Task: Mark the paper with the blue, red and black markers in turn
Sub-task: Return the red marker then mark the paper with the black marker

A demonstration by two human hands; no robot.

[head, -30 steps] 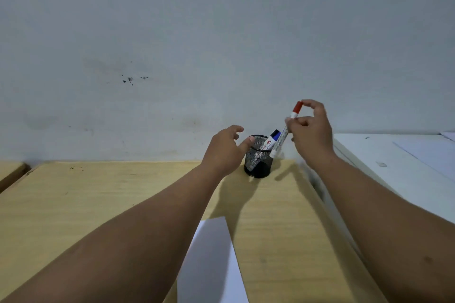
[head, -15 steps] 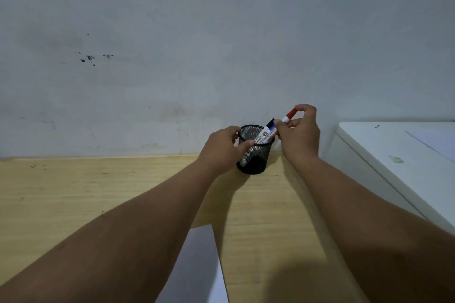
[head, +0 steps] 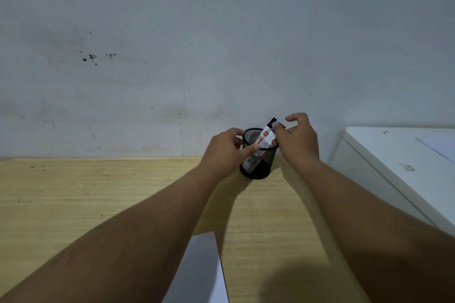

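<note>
Wooden desk (head: 73, 204) against grey wall. Mesh cup (head: 258, 155) stands at desk's back edge, markers (head: 264, 136) leaning inside, black cap topmost. Left hand (head: 225, 152) grips cup's left side, thumb across mesh. Right hand (head: 296, 140) at cup's right rim, fingers loosely curled; grasp on markers unclear. Paper (head: 199, 273) lies nearer than cup.

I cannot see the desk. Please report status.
Left hand grips mesh cup. Right hand at markers in cup, grip unclear. Paper unmarked. Nothing blocking.
</note>
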